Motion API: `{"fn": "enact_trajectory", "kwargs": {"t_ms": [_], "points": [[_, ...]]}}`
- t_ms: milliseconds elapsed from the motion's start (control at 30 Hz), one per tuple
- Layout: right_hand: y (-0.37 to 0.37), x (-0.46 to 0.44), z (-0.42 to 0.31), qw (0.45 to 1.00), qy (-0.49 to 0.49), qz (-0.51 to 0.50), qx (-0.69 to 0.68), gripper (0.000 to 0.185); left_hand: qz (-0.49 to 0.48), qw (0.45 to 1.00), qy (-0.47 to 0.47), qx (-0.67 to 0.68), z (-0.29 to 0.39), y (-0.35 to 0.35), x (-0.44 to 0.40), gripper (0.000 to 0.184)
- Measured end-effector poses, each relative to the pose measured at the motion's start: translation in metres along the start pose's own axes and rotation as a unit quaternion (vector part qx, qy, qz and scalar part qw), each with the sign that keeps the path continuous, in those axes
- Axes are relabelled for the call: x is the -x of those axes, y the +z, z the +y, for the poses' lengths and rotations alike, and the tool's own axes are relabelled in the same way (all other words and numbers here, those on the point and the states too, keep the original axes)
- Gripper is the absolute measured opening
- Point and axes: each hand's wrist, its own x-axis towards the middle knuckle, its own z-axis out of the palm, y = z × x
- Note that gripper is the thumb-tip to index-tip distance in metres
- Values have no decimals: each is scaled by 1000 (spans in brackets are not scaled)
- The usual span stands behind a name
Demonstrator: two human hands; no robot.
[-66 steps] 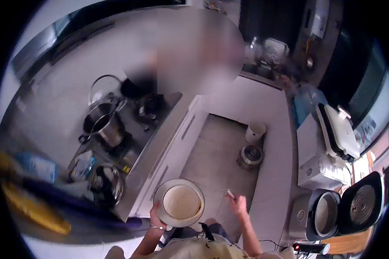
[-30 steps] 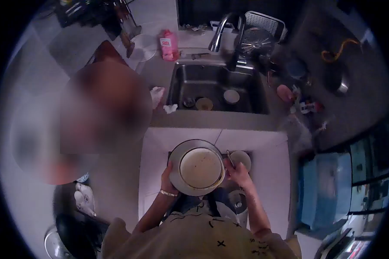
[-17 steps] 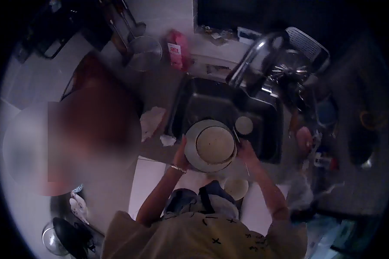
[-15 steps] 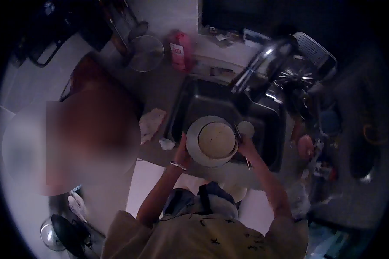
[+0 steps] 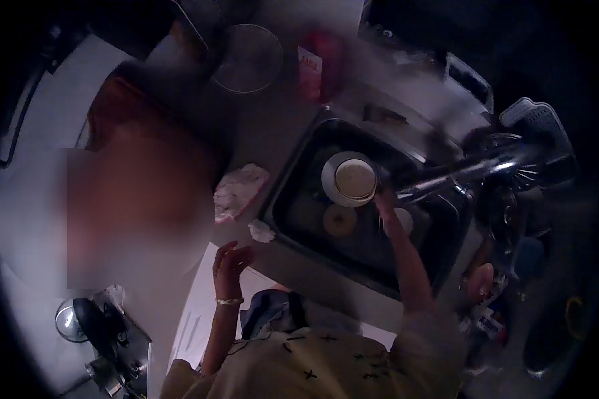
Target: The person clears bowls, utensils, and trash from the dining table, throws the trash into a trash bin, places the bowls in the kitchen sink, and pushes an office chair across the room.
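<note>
In the head view, a cream-coloured bowl point(image 5: 356, 179) sits inside or on a wider white dish point(image 5: 338, 159), held over or in the dark sink point(image 5: 299, 229). My right hand point(image 5: 385, 201) grips the right edge of this stack; its fingertips are partly hidden. Below the stack, a round tan piece point(image 5: 340, 220) lies in the basin. A pale round thing point(image 5: 400, 222) shows behind my right wrist. My left hand point(image 5: 231, 265) hovers by the front counter edge with loosely bent fingers apart, holding nothing, near a crumpled white wad point(image 5: 261, 231).
A shiny faucet point(image 5: 472, 174) reaches over the sink from the right. Behind the sink stands a red bottle point(image 5: 319, 70). A pinkish-white cloth point(image 5: 241, 191) lies left of the sink. Racks and dishes point(image 5: 542, 133) crowd the right. A large blurred patch covers the left side.
My left hand has let go of the stack and moved left and down. My right hand has carried the bowl and dish farther into the sink. The view has turned and shifted.
</note>
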Motion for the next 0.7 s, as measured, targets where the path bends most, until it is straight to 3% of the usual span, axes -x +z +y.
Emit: {"fn": "enact_trajectory", "kwargs": {"t_ms": [233, 700], "points": [[22, -9, 21, 993, 75, 58, 75, 32, 32, 999, -5, 14, -3, -21, 0, 36], [48, -17, 25, 965, 102, 34, 240, 40, 38, 998, -16, 52, -2, -29, 5, 31]]}}
